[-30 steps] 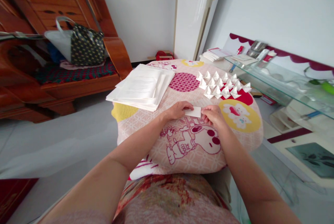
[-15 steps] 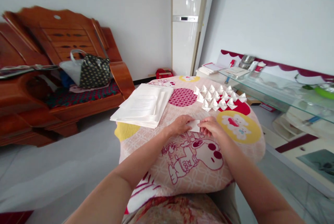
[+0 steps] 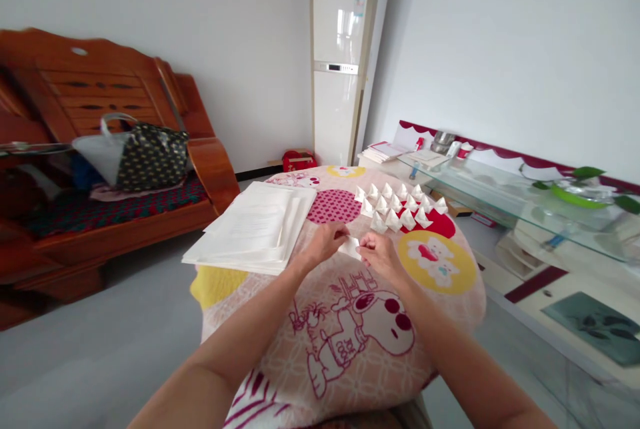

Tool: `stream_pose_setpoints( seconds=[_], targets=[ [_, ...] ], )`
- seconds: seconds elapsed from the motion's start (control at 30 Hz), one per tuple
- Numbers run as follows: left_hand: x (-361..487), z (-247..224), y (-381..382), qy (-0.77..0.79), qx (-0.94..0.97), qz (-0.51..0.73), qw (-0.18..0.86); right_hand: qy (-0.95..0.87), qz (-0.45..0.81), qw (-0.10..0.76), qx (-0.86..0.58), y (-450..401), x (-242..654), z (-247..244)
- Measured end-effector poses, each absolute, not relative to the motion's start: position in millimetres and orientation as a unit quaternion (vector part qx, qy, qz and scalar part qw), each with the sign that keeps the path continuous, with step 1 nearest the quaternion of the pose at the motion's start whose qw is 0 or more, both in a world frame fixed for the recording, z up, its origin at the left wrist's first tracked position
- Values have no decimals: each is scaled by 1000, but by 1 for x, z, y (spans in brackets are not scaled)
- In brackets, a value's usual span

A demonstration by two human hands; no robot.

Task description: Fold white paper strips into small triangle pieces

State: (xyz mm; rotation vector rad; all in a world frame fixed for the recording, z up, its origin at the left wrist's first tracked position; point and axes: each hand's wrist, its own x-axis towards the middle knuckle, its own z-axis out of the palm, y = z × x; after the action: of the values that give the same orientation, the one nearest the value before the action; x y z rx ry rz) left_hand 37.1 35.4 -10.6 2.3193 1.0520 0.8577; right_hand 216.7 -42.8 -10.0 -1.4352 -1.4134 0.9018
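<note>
Between my two hands is a small piece of folded white paper, held just above the patterned tablecloth. My left hand pinches its left end, and my right hand grips the right end between thumb and fingers. Beyond my hands, several small folded paper boats stand in rows. To the left lies a stack of white paper sheets, the top ones with faint print.
At right runs a glass-topped cabinet with papers, metal containers and a green dish. A wooden sofa holding a dotted bag is at left. A tall white air conditioner stands in the corner.
The view has tilted up and shifted right. Both hands still hold the paper, which is now turned at a different angle, and my right hand sits more over it.
</note>
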Motion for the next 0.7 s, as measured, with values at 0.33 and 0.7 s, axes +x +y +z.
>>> stream_pose_setpoints(
  seconds=[0.33,0.7],
  targets=[
    [18,-30,48,277,877,367,136,-668,273,423,-548,3,232,-29],
    [19,-51,46,277,869,385,145,-664,255,458,-533,-5,218,-35]
  ],
)
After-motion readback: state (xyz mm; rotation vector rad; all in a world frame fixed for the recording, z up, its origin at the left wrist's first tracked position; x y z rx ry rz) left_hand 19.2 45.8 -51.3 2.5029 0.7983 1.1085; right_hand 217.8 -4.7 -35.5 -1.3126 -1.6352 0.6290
